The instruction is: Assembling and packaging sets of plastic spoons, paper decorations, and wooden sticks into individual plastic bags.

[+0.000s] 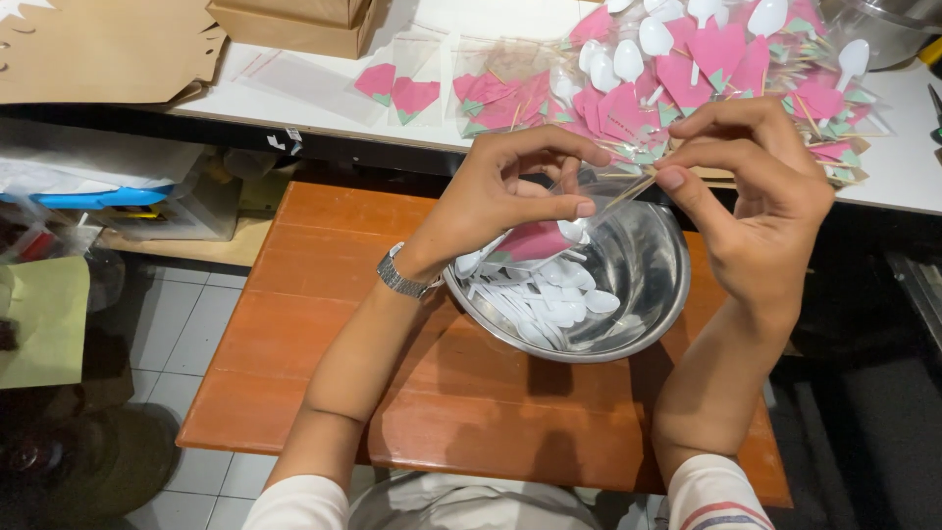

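Clear plastic sleeve with pink insert pinched in left hand, mouth toward right | right hand pinches wooden pick, long axis slanting down-left at that mouth, tip nearly touching | steel bowl of white spoons just beneath both hands, on the orange tabletop

I take this for a small packing workroom, perhaps behind a shop: cardboard boxes on a white counter, piled packets, tiled floor.

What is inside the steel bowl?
White plastic spoons lie piled in the bowl. The left hand, holding a pink packet, covers the near-left part, so anything beneath is hidden.
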